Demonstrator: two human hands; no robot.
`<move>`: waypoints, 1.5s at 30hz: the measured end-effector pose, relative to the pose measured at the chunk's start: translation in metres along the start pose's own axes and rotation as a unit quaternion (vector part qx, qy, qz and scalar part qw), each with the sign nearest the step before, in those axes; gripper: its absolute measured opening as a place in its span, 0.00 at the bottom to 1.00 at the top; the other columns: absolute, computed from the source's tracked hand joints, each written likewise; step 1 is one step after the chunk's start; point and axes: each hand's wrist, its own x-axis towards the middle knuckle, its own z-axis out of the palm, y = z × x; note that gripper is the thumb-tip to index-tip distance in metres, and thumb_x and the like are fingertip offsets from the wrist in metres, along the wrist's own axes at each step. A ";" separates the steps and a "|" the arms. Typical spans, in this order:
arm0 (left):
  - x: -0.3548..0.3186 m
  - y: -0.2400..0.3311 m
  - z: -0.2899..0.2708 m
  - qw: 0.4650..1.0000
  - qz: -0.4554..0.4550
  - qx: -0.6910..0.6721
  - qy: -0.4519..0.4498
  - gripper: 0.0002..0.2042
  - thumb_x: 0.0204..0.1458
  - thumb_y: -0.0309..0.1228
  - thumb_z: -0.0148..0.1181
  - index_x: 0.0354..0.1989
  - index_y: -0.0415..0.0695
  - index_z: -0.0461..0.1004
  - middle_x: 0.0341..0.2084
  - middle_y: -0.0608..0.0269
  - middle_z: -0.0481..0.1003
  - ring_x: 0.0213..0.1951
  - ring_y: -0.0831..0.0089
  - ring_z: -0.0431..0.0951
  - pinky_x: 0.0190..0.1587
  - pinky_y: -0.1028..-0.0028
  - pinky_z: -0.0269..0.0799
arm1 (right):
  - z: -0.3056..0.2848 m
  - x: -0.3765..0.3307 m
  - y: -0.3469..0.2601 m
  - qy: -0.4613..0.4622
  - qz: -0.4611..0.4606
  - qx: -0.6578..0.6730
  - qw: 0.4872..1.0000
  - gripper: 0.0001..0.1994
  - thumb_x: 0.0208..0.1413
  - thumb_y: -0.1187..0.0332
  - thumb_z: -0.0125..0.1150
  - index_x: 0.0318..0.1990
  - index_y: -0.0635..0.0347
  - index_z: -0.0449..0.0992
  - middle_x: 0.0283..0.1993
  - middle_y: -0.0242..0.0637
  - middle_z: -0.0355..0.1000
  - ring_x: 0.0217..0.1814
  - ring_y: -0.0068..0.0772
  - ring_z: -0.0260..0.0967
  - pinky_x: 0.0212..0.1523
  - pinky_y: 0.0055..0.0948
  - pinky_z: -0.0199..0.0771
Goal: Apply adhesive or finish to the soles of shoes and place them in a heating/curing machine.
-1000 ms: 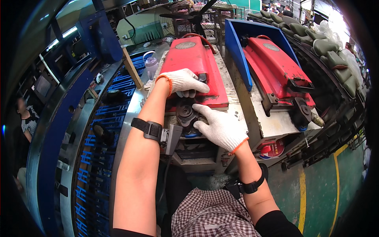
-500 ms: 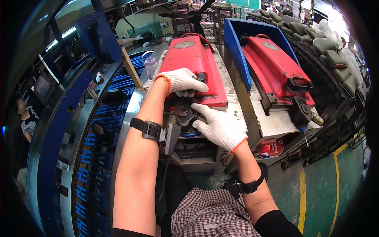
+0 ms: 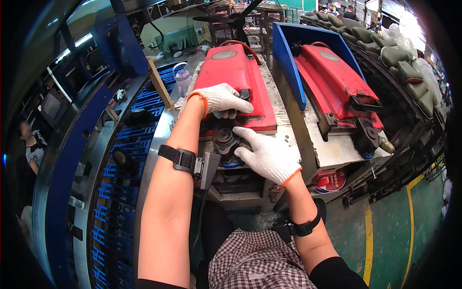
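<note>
Over the front of a red machine lid lies my left hand in a white knitted glove with an orange cuff. Its fingers are closed round the lid's black handle, which shows only in part. My right hand, gloved alike, reaches in from the right, its thumb and forefinger against the side of a round-topped black latch at the machine's front. The other right-hand fingers are mostly hidden beneath the hand. The lid lies down on a pale, worn machine top.
A second red lid with a blue guard stands to the right. Beyond it, olive-green boots lie on a dark rack. At left runs a conveyor with blue bars. A clear jug and black fan stand behind.
Both my hands stay in place on the handle and the latch. At the back left, another person's gloved hand and the dark object by it have gone from view.
</note>
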 end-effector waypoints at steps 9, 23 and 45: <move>-0.002 0.001 0.000 1.000 -0.005 0.006 0.000 0.21 0.47 0.52 0.76 0.29 0.46 0.80 0.20 0.67 0.77 0.22 0.78 0.75 0.24 0.77 0.67 | 0.002 0.000 0.002 0.010 -0.008 0.003 1.000 0.26 0.67 0.53 0.58 0.69 0.51 0.70 0.53 0.50 0.81 0.55 0.54 0.80 0.56 0.48 0.78; -0.002 0.001 0.001 1.000 -0.001 0.002 0.004 0.21 0.48 0.52 0.75 0.30 0.45 0.80 0.20 0.67 0.76 0.22 0.78 0.75 0.24 0.76 0.67 | 0.003 -0.001 0.004 0.014 -0.013 0.004 1.000 0.26 0.67 0.53 0.58 0.69 0.51 0.70 0.53 0.51 0.81 0.54 0.54 0.80 0.56 0.48 0.78; -0.003 0.000 0.001 1.000 0.004 -0.003 0.016 0.22 0.46 0.53 0.76 0.25 0.45 0.80 0.20 0.66 0.77 0.21 0.77 0.74 0.25 0.75 0.68 | 0.005 -0.001 0.004 0.022 -0.020 0.012 0.999 0.26 0.67 0.53 0.58 0.68 0.51 0.70 0.53 0.50 0.81 0.55 0.54 0.79 0.56 0.47 0.78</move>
